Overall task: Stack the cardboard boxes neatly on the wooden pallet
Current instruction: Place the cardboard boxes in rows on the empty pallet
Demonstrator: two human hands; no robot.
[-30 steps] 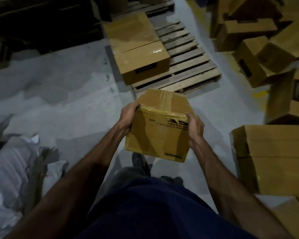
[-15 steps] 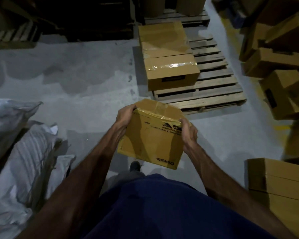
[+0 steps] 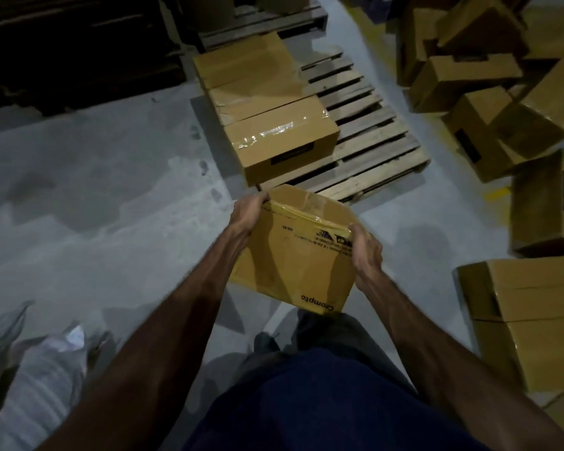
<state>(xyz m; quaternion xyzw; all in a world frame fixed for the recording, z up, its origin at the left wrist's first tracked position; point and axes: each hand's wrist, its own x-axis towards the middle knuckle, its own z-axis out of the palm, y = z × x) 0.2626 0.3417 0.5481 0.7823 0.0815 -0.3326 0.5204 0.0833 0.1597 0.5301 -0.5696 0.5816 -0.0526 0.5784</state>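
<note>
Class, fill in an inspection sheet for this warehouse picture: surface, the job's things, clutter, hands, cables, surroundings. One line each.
Surface: grey concrete floor, patchy stains.
Job's things: wooden pallet holds a row of taped boxes along its left side; right slats bare. Carried box is in the air, short of the pallet.
Clutter: loose boxes heaped at right; pale sacks lower left.
Hands: left hand and right hand grip the carried box's sides.
Cables: nothing seen.
Surroundings: second pallet behind; dark stacks upper left.
</note>
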